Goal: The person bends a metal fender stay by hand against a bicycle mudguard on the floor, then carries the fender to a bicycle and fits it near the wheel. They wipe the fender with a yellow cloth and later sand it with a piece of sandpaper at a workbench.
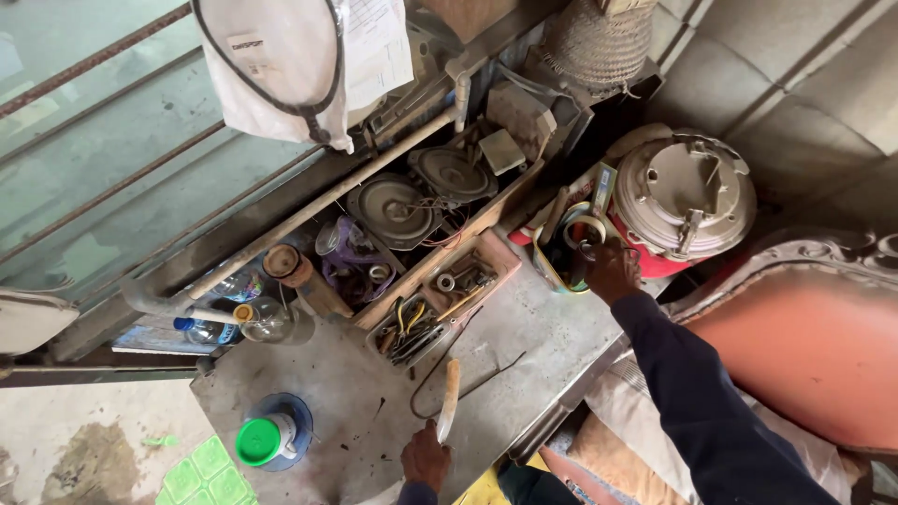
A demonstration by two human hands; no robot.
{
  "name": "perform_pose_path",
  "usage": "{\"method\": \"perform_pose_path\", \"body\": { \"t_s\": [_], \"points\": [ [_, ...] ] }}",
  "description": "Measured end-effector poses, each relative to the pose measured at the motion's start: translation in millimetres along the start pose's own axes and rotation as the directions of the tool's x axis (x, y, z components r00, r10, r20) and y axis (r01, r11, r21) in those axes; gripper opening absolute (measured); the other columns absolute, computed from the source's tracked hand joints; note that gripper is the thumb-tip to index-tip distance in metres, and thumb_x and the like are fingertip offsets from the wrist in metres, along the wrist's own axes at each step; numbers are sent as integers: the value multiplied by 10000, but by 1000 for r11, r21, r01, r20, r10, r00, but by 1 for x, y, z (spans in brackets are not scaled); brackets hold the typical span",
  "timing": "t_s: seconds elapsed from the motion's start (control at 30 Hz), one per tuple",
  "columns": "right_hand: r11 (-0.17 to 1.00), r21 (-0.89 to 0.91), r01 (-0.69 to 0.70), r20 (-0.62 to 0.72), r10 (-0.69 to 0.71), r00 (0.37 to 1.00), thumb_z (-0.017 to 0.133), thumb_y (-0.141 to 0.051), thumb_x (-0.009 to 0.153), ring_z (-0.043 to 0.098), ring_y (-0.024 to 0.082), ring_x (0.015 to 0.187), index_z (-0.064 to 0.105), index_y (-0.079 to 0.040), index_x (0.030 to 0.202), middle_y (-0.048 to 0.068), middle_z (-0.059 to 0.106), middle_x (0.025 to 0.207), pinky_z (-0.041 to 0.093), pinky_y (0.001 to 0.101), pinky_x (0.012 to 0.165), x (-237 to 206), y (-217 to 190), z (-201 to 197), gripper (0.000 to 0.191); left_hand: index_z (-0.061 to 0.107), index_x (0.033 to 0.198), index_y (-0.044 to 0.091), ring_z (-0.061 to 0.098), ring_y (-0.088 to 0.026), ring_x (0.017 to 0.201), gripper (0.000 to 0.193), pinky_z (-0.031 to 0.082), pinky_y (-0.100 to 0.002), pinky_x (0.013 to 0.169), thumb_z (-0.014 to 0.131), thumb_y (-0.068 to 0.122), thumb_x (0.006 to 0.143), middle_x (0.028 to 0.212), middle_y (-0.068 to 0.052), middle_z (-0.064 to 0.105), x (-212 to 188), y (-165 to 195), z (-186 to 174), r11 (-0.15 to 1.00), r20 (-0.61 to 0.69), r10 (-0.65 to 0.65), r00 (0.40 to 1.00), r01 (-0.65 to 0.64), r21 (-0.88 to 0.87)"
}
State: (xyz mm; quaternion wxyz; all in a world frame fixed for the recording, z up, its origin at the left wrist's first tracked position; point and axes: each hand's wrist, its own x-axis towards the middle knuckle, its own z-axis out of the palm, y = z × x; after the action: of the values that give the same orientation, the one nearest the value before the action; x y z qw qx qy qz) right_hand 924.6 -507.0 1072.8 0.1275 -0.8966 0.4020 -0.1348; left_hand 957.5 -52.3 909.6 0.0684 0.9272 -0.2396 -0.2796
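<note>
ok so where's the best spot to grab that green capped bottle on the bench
Probably the white neck just under the green cap of the bottle, coming from above: it stands upright with open benchtop around it, clear of the left hand.

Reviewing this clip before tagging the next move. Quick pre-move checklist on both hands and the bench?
1. Left hand grips the tool with the pale wooden handle: ok, fingers closed at its lower end.
2. Tool's working end: cannot tell, only the handle shows clearly.
3. Right hand inside the round tub of bits: ok, reaching in; what it holds, cannot tell.
4. Bench space between the hands: ok, only a thin bent wire lies there.
5. Green-capped container near the left edge: ok, upright, apart from both hands.
6. Wooden tool tray: ok, untouched.
</note>
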Motion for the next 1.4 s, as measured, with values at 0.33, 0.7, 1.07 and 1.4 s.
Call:
{"method": "perform_pose_path", "body": {
  "t_s": [0.33, 0.7, 1.07, 1.4],
  "points": [
    [921, 375, 106, -275, 1, 961, 779, -187, 904, 664, 270, 720, 735, -30, 1022, 157, 682, 929, 527, 373, 680, -35, 43, -11, 202, 577, 1260, 44, 626, -368, 1112, 603, 504, -490, 909, 790, 380, 806, 1161, -159, 674, 4, 41, -24, 986, -325, 24, 945, -77, -151],
    [190, 735, -650, 643, 109, 758, 739, -193, 926, 449, 47, 569, 725, -29, 1007, -23, 572, 667, 352, 247, 485, -200, -28, 33, 184, 553, 1315, 36, 694, -203, 1034, 490, 623, -413, 810, 735, 181, 884, 1187, -103, 654, 30, 164, -106, -230, 16, 203, 979, 64, -971],
    [553, 682, -478, 663, -192, 724, 665, -337, 921, 689, 150, 927, 679, -66, 1237, 33, 759, 1031, 572, 327, 763, -154, -26, 9, 416, 608, 1386, -9, 628, -120, 1076, 521, 508, -272, 953, 731, 82, 888, 1191, -67, 684, 11, 143, -136, -14, -52, 391, 919, -51, -999],
    [583, 709, -397, 602, -207, 771, 785, -174, 879, 594, 128, 768, 720, -18, 1052, 52, 711, 852, 516, 288, 691, -153, -46, 23, 241, 680, 1154, -21, 656, -112, 925, 391, 547, -271, 830, 844, 117, 827, 996, -29, 723, 4, 133, -146, 238, -20, 261, 965, -85, -967]
  ]
}}
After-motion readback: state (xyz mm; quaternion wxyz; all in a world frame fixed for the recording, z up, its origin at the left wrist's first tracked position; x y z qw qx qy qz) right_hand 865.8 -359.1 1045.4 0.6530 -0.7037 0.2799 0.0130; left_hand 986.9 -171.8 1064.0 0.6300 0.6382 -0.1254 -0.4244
